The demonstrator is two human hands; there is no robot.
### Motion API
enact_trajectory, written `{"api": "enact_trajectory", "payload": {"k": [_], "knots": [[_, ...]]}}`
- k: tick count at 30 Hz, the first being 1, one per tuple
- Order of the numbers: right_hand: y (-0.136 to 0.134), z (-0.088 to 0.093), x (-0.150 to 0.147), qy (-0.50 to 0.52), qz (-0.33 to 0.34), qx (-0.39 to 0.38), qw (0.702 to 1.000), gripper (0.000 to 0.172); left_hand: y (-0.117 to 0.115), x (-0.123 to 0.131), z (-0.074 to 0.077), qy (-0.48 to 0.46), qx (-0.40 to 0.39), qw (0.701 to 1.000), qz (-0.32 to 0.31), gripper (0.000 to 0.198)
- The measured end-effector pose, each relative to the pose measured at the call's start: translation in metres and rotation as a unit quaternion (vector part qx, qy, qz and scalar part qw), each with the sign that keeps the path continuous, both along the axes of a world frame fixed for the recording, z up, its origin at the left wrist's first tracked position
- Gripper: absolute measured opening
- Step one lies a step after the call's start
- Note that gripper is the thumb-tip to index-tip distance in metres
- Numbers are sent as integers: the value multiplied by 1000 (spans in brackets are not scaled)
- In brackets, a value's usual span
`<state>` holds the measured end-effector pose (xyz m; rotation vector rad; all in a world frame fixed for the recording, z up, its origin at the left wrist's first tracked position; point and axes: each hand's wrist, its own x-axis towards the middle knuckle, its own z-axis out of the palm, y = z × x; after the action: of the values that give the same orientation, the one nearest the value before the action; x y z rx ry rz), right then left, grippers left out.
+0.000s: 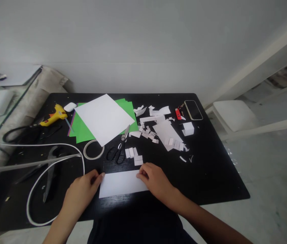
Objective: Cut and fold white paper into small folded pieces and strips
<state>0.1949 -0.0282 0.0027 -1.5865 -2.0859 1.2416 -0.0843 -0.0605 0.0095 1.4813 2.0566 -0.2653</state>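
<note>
Paper strip [122, 184]: lying flat on black table [209, 173], near the front edge, spanning the gap between both hands.
Left hand [82, 189]: touching the strip at its far left corner, palm sitting outside the left end; fingers curling inward, cannot tell whether pinching or only touching.
Right hand [157, 179]: covering the strip's right end, thumb and forefinger pressing together, pinching the far edge.
Long axis: running left to right, nearly parallel to the table's front edge, right end angling slightly away from the body.
Beyond the strip: scissors [119, 146] lying with handles toward the strip, blades pointing away and rightward; tape roll [92, 158] lying flat alongside.
Hidden: right end disappearing beneath the right hand; curled fingertips tucking out of sight.
Cut off: both forearms running out through the bottom of the view.
Hard to make out: dark tool [49, 179] beside white cable [27, 205], partly blending into the tabletop.
</note>
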Motion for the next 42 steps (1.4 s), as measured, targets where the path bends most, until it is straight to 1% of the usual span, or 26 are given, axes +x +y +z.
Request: {"api": "enact_trajectory", "payload": {"k": [6,12,15,16,18,20,23,26,31,36,42], "knots": [[4,1,-2,-15,1,-8,1000,14,-2,-14,-6,-42,25,999,7,42],[6,1,-3,-26,11,-3,1000,15,-3,-18,-6,-66,39,997,17,41],[3,4,-14,-23,23,4,999,13,-6,-8,-7,-80,75,993,40,44],[2,5,-20,-20,28,8,999,10,-7,-2,-8,-92,88,991,40,45],[1,7,-34,-19,41,16,999,5,-9,12,-10,-134,102,986,14,42],[1,7,-49,-70,72,27,995,14,-10,24,-12,-142,112,984,-7,38],[3,4,-65,-118,66,29,990,23,-10,32,-13,-105,105,989,-14,35],[5,0,-71,-156,56,29,986,30,-10,32,-14,-96,95,991,-22,36],[7,1,-66,-193,61,18,979,36,-9,29,-13,-86,90,992,-26,35],[8,7,-54,-220,58,-4,974,34,-8,30,-12,-98,88,991,-17,36],[9,10,-31,-236,34,-22,971,32,-8,28,-13,-111,91,989,-23,37]]}}
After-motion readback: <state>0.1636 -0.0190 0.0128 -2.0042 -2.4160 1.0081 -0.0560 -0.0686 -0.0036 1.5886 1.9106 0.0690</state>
